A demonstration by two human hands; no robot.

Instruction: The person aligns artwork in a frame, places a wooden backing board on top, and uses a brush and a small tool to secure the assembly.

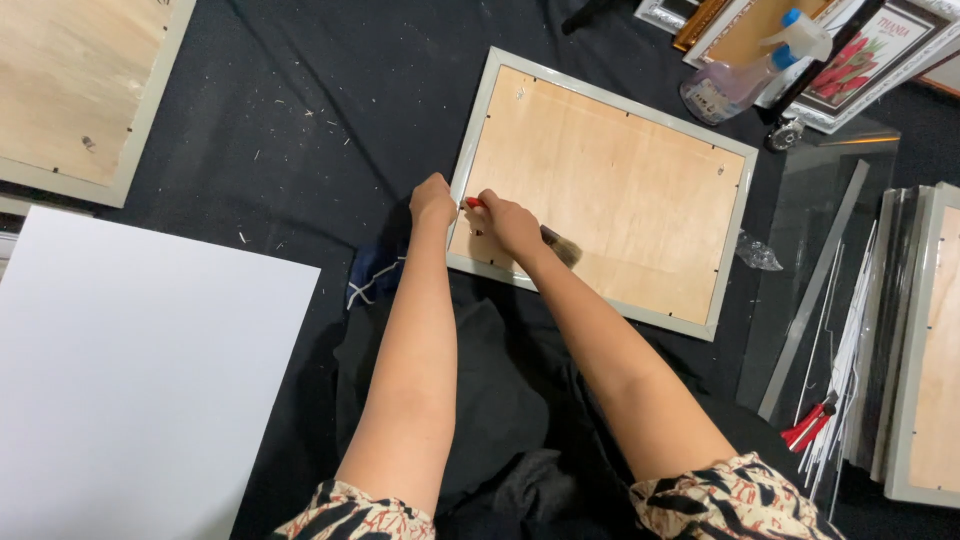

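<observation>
A picture frame point(480, 110) lies face down on the black cloth, its pale grey border around a plywood backing point(620, 190). My left hand point(432, 200) rests closed against the frame's left edge. My right hand point(508, 222) grips a red-handled tool point(472, 202) at the backing's lower left corner, with the red tip pointing toward the frame edge. A paintbrush point(562, 246) with pale bristles lies on the backing just under my right wrist. Whether that hand also holds the brush is unclear.
A large white board point(130, 370) lies at the lower left. Another face-down frame point(80, 90) sits top left. A spray bottle point(745, 75) and framed pictures point(870, 60) are top right. A glass sheet point(830, 220), white strips, red pliers point(812, 422) and stacked frames point(925, 340) fill the right side.
</observation>
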